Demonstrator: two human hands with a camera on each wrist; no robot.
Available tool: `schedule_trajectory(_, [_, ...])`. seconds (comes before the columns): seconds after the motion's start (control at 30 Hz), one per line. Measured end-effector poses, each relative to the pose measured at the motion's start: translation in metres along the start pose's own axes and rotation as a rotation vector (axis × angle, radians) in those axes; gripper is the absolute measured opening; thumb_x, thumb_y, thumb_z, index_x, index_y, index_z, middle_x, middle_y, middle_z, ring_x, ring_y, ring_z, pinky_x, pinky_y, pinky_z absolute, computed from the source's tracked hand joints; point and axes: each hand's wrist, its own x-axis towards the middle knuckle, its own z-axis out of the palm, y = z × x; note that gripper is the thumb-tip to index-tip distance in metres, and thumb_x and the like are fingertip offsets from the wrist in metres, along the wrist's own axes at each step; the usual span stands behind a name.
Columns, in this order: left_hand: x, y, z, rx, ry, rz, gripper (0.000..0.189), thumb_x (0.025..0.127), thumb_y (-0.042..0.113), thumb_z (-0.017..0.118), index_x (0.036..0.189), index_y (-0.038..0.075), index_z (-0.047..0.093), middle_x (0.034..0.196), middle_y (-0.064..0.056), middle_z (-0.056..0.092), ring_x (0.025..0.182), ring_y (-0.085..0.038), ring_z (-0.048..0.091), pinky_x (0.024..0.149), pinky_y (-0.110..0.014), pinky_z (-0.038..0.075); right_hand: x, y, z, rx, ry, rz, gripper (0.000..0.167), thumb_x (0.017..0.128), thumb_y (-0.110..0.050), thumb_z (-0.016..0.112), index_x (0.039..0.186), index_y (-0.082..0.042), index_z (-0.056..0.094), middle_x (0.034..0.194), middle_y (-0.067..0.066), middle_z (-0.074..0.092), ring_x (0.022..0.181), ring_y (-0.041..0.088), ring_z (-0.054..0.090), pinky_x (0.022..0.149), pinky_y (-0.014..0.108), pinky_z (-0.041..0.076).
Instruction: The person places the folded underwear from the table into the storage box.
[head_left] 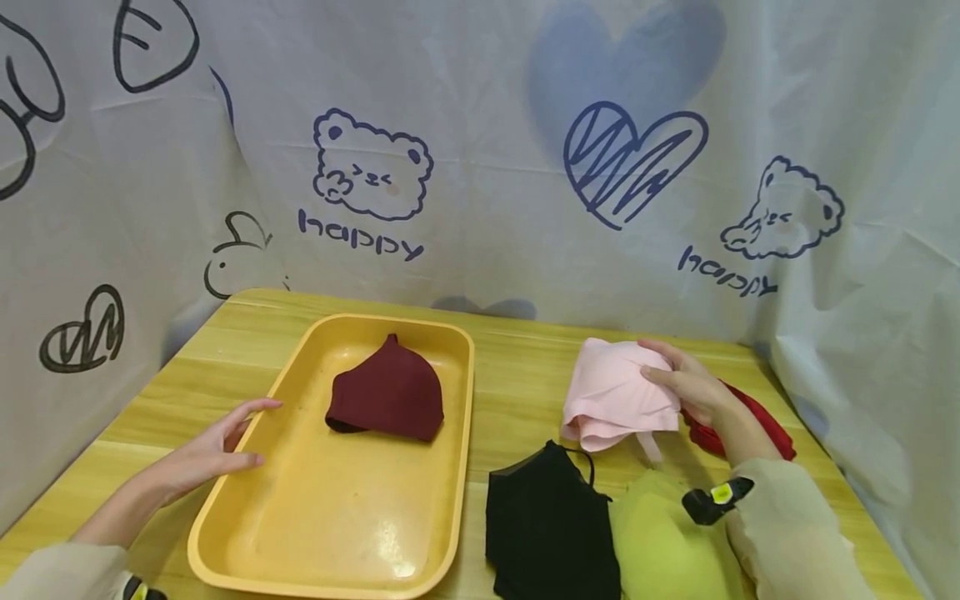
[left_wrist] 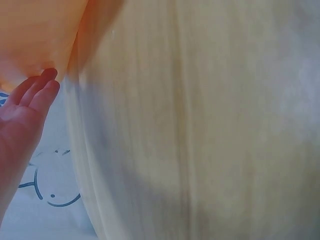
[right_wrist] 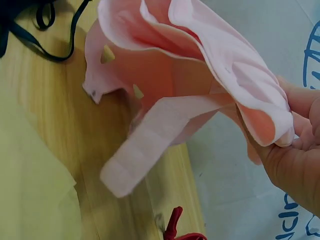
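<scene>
My right hand (head_left: 693, 387) pinches a folded pink bra (head_left: 611, 387) by its edge, over the right side of the table. In the right wrist view, the bra (right_wrist: 235, 55) hangs from thumb and fingers with a strap end (right_wrist: 140, 145) dangling. At the left rim of a yellow tray (head_left: 322, 517) is my left hand (head_left: 195, 454), its fingers and thumb spread. The left wrist view shows those fingertips (left_wrist: 50, 75) against the tray's outer wall (left_wrist: 40, 35). Inside the tray's far half lies a folded dark red bra (head_left: 390, 392).
Right of the tray lie a black strapped garment (head_left: 551, 525) and a yellow-green garment (head_left: 667, 542), side by side. A bright red garment (head_left: 761, 425) sits behind my right wrist. White drawn-on sheeting (head_left: 480, 208) hangs around the wooden table (head_left: 517, 367).
</scene>
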Motion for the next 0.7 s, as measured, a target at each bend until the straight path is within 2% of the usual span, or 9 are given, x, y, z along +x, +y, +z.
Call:
schedule_trajectory(0.17, [0.0,0.001,0.001,0.004,-0.001,-0.012,0.064,0.085,0.002,0.056,0.138,0.004,0.021,0.145,-0.03,-0.008,0.124,-0.054,-0.021,0.089,-0.073,-0.007,-0.002,-0.004,0.004,0.069,0.007,-0.02,0.066,0.094,-0.018,0.049,0.146,-0.006,0.011,0.146,0.023,0.012,0.096,0.007,0.05,0.08,0.021,0.048])
schedule_trajectory(0.37, [0.0,0.002,0.001,0.0,0.003,-0.01,0.063,0.085,0.001,0.056,0.138,0.003,0.022,0.145,-0.03,-0.006,0.125,-0.054,-0.02,0.089,-0.073,-0.007,-0.003,-0.011,0.009,0.11,0.024,-0.022,0.066,0.095,-0.021,0.049,0.147,-0.009,0.011,0.149,0.019,0.007,0.107,0.014,0.043,0.082,0.018,0.047])
schedule_trajectory(0.5, [-0.001,0.002,0.001,-0.003,0.0,-0.014,0.064,0.084,0.001,0.056,0.139,0.003,0.022,0.145,-0.03,-0.006,0.125,-0.053,-0.02,0.089,-0.073,-0.006,-0.003,-0.016,0.012,0.126,0.032,-0.021,0.064,0.095,-0.021,0.048,0.147,-0.011,0.012,0.149,0.017,0.009,0.104,0.013,0.046,0.081,0.018,0.047])
schedule_trajectory(0.7, [-0.002,0.002,0.0,-0.002,-0.004,-0.027,0.065,0.085,0.002,0.056,0.139,0.005,0.021,0.145,-0.029,-0.008,0.125,-0.054,-0.021,0.088,-0.073,-0.006,-0.004,-0.023,0.02,0.167,-0.009,-0.092,0.064,0.095,-0.017,0.047,0.146,-0.008,0.011,0.149,0.018,0.009,0.1,0.008,0.048,0.081,0.018,0.047])
